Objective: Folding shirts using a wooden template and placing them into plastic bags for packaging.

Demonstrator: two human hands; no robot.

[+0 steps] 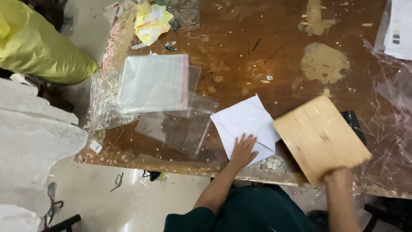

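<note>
Left hand flat on white cloth, fingers apart, right hand holding blurry wooden board, its fingers hidden, black thing peeking out behind.

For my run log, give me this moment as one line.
left hand: flat on folded white cloth | right hand: holding wooden board, blurred | clear plastic bags: stacked beside | table: worn brown

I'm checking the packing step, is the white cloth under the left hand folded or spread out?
Folded. The white cloth lies as a compact, squarish piece with layered edges on the table, and the left hand presses flat on its near corner.
</note>
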